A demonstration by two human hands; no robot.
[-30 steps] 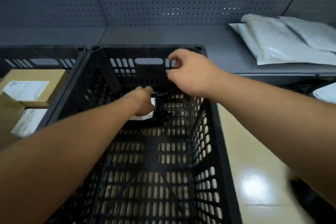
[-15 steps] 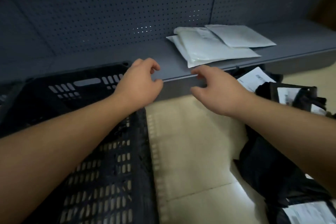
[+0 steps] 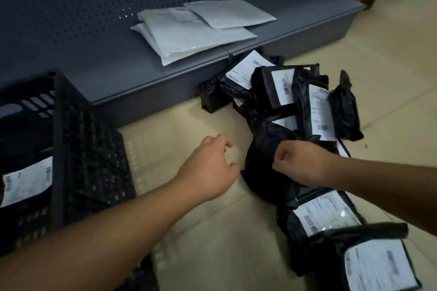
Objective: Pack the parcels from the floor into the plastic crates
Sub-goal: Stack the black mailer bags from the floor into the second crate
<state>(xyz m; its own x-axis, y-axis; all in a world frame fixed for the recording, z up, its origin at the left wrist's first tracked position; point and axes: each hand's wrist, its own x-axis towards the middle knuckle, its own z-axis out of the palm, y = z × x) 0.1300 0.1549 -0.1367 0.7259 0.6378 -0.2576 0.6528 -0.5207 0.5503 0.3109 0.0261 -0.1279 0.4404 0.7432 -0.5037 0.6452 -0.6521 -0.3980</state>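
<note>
A pile of several black plastic parcels (image 3: pixel 295 99) with white labels lies on the beige floor at the right. My right hand (image 3: pixel 300 163) is down on the nearest rounded black parcel (image 3: pixel 260 156), its fingers curled into the plastic at the top. My left hand (image 3: pixel 210 168) hovers just left of that parcel with loosely curled fingers and holds nothing; its thumb is close to the parcel's edge. The black plastic crate (image 3: pixel 71 139) stands at the left, and a labelled black parcel (image 3: pixel 26 179) lies inside it.
A low grey shelf (image 3: pixel 142 73) with a perforated back panel runs behind the crate and the pile. White padded mailers (image 3: pixel 189 30) lie stacked on it. More labelled black parcels (image 3: pixel 378 264) sit at the lower right. Bare floor shows between crate and pile.
The view has swung right from the crate to the floor pile. Both hands came out of the crate and dropped to the floor; my right hand has closed on the nearest black parcel.
</note>
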